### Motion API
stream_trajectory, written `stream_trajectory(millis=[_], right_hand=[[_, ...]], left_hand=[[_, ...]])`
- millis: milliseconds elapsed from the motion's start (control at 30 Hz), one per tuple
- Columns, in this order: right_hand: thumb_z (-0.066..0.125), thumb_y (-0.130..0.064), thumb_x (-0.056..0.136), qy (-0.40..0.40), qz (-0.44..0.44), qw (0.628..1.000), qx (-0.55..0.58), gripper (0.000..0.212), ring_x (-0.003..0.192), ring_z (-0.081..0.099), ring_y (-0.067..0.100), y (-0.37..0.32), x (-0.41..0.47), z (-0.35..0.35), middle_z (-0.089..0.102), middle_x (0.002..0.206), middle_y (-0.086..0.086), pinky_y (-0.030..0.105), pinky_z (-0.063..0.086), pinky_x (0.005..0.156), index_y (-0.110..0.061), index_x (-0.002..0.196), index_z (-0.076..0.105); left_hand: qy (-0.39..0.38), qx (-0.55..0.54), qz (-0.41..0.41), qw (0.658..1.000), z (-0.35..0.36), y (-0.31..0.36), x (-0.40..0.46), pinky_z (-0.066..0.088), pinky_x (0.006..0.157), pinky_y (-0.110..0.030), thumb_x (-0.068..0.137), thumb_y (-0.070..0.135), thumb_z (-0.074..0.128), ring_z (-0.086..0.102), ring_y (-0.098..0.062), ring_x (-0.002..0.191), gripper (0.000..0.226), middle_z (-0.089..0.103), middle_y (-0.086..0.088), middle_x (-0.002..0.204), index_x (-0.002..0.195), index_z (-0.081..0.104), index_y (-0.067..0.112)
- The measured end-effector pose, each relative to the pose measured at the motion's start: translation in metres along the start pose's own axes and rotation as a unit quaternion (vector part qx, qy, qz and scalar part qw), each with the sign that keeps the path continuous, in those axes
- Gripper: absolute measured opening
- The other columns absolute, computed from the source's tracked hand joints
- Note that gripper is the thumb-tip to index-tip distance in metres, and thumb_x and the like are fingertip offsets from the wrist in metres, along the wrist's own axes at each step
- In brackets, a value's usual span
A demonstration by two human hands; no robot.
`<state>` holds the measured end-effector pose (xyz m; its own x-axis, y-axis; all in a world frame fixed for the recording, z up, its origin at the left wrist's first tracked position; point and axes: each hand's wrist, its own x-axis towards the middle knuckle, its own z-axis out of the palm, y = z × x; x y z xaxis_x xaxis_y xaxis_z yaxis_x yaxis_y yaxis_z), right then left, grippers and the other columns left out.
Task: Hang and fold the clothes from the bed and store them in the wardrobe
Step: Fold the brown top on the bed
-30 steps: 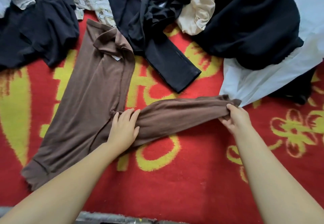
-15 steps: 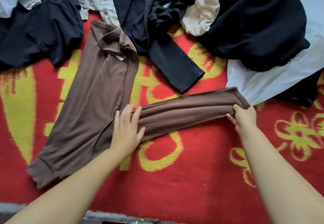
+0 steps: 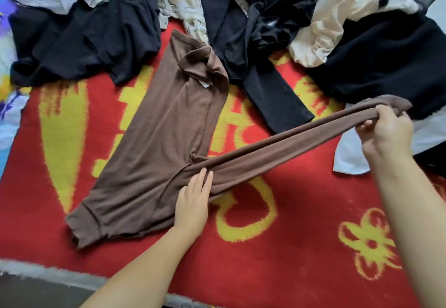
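Garment: brown top (image 3: pixel 154 143) lay folded lengthwise on the red blanket (image 3: pixel 277 259).
Left hand (image 3: pixel 193 201): fingers straight, together, pressing the sleeve's base.
Right hand (image 3: pixel 386 131): fingers curled round the cuff (sleeve stretched taut).
Behind: black clothes (image 3: pixel 253 30).

Brown long-sleeved top (image 3: pixel 156 138) lies folded lengthwise, sleeve stretched rightward.

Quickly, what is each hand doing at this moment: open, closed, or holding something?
Left hand: open, fingers straight, pressing flat on the brown shirt.
Right hand: closed, gripping the end of the brown shirt's sleeve.
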<state>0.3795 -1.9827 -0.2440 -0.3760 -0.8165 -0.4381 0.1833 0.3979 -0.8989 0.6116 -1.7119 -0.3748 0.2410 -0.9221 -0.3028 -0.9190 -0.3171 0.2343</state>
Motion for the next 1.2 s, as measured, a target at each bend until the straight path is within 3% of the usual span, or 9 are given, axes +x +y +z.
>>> stream_trajectory(millis=[100, 233, 433, 567, 700, 800, 967, 1100, 1200], right_hand=[[0.039, 0.001, 0.095, -0.056, -0.021, 0.997, 0.049, 0.026, 0.04, 0.044, 0.002, -0.022, -0.023, 0.068, 0.049, 0.05, -0.008, 0.016, 0.038, 0.044, -0.019, 0.08, 0.045], [0.041, -0.005, 0.099, -0.154, -0.032, 0.986, 0.049, 0.018, 0.048, 0.053, 0.006, -0.022, -0.053, 0.178, 0.055, 0.061, -0.004, 0.019, 0.046, 0.049, -0.017, 0.085, 0.045], [0.057, -0.028, 0.091, -0.339, -0.037, 0.875, -0.344, 0.044, 0.102, 0.053, 0.019, 0.076, -0.109, 0.271, 0.051, 0.114, 0.003, 0.03, 0.046, 0.08, -0.015, 0.132, 0.045], [0.054, -0.02, 0.096, -0.355, -0.079, 0.769, -0.525, 0.054, 0.132, 0.045, 0.023, 0.148, -0.137, 0.222, 0.048, 0.141, 0.009, 0.029, 0.035, 0.105, -0.008, 0.146, 0.036], [0.054, -0.024, 0.094, -0.403, -0.144, 0.644, -0.633, 0.068, 0.147, 0.021, 0.022, 0.197, -0.171, 0.144, 0.02, 0.161, 0.006, 0.034, 0.022, 0.117, -0.018, 0.154, 0.022], [0.057, -0.025, 0.086, -0.442, -0.216, 0.526, -0.694, 0.083, 0.151, -0.005, 0.027, 0.227, -0.214, 0.109, -0.006, 0.163, 0.005, 0.054, 0.011, 0.117, -0.028, 0.156, 0.011], [0.059, -0.023, 0.083, -0.474, -0.272, 0.369, -0.752, 0.1, 0.132, -0.042, 0.036, 0.268, -0.259, 0.1, -0.039, 0.148, 0.008, 0.068, -0.015, 0.106, -0.036, 0.152, -0.013], [0.054, -0.025, 0.09, -0.446, -0.311, 0.333, -0.77, 0.089, 0.136, -0.037, 0.039, 0.275, -0.261, 0.11, -0.038, 0.149, 0.011, 0.069, -0.027, 0.097, -0.038, 0.152, -0.008], [0.046, -0.018, 0.096, -0.47, -0.305, 0.363, -0.745, 0.056, 0.147, -0.015, 0.038, 0.267, -0.258, 0.112, -0.01, 0.162, 0.008, 0.066, -0.015, 0.108, -0.033, 0.149, 0.032]], left_hand=[[-0.013, -0.182, -0.078, 0.98, -0.012, -0.027, 0.008, 0.048, 0.084, -0.034, 0.067, -0.013, 0.055, 0.054, -0.02, 0.11, 0.069, 0.058, -0.002, 0.124, 0.128, 0.062, 0.019], [-0.084, -0.463, -0.198, 0.86, -0.034, -0.057, 0.016, 0.037, 0.063, -0.027, 0.085, -0.009, 0.045, 0.053, -0.013, 0.077, 0.03, 0.061, -0.002, 0.077, 0.086, 0.069, 0.008], [-0.251, -0.644, -0.308, 0.653, -0.048, -0.102, -0.013, 0.047, 0.069, -0.026, 0.095, -0.003, 0.047, 0.062, -0.021, 0.084, 0.023, 0.068, -0.013, 0.097, 0.107, 0.064, 0.006], [-0.222, -0.623, -0.298, 0.689, -0.056, -0.119, -0.016, 0.05, 0.069, -0.018, 0.097, -0.001, 0.045, 0.063, -0.016, 0.074, 0.02, 0.065, -0.009, 0.088, 0.105, 0.061, 0.008], [-0.008, -0.395, -0.227, 0.89, -0.067, -0.169, -0.013, 0.048, 0.086, -0.025, 0.093, 0.004, 0.054, 0.059, -0.016, 0.097, 0.021, 0.06, -0.005, 0.111, 0.112, 0.06, 0.013], [-0.02, -0.232, -0.22, 0.947, -0.07, -0.215, -0.02, 0.041, 0.1, -0.041, 0.091, 0.017, 0.06, 0.043, -0.027, 0.125, 0.048, 0.047, -0.008, 0.133, 0.137, 0.045, 0.014], [-0.207, -0.302, -0.289, 0.885, -0.065, -0.248, -0.033, 0.046, 0.087, -0.032, 0.087, 0.026, 0.069, 0.06, -0.027, 0.111, 0.047, 0.063, -0.007, 0.121, 0.128, 0.051, 0.011], [-0.289, -0.526, -0.308, 0.738, -0.063, -0.245, -0.054, 0.052, 0.068, -0.02, 0.089, 0.016, 0.068, 0.07, -0.011, 0.085, 0.027, 0.075, 0.002, 0.093, 0.115, 0.068, 0.009], [-0.314, -0.622, -0.332, 0.636, -0.063, -0.242, -0.074, 0.055, 0.076, -0.029, 0.089, 0.012, 0.066, 0.071, -0.023, 0.093, 0.026, 0.074, -0.012, 0.1, 0.113, 0.068, 0.002]])
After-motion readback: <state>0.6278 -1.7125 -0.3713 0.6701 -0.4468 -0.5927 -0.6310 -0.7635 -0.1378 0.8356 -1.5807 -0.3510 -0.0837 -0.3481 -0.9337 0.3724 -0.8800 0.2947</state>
